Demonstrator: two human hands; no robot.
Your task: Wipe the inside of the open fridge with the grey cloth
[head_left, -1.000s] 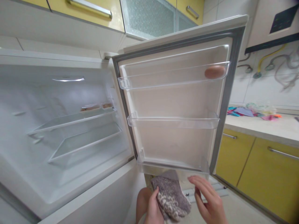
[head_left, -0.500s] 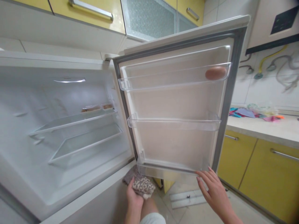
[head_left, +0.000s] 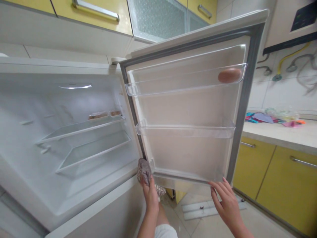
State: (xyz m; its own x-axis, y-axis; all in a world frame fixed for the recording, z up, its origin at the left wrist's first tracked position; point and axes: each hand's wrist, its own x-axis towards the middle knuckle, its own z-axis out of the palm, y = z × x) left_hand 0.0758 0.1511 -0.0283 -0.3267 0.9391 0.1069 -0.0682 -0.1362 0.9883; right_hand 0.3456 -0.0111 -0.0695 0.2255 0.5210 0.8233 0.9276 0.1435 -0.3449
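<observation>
My left hand (head_left: 150,195) is closed round a grey-brown cloth with a pale swirl pattern (head_left: 144,171). It presses the cloth to the lower hinge-side corner of the open fridge door (head_left: 183,109), where the door meets the cabinet; part of the cloth hangs behind the wrist. At the door's bottom right, my right hand (head_left: 225,201) has its fingers outstretched and apart, their tips touching the clear bottom door bin (head_left: 183,183). A brown oval object (head_left: 229,75) lies in the top door bin (head_left: 183,81).
Left of the door is the lit fridge interior (head_left: 94,185) with glass shelves (head_left: 96,150) and brown packages (head_left: 99,115) at the back. Colourful cloths (head_left: 264,117) lie on the counter (head_left: 284,134) at right. A white panel (head_left: 193,211) is on the floor. Yellow cupboards (head_left: 269,165) stand alongside.
My left hand has moved up and turned, bringing the cloth from below the door's hinge corner up against it. My right hand stays at the bottom bin. The view has shifted slightly.
</observation>
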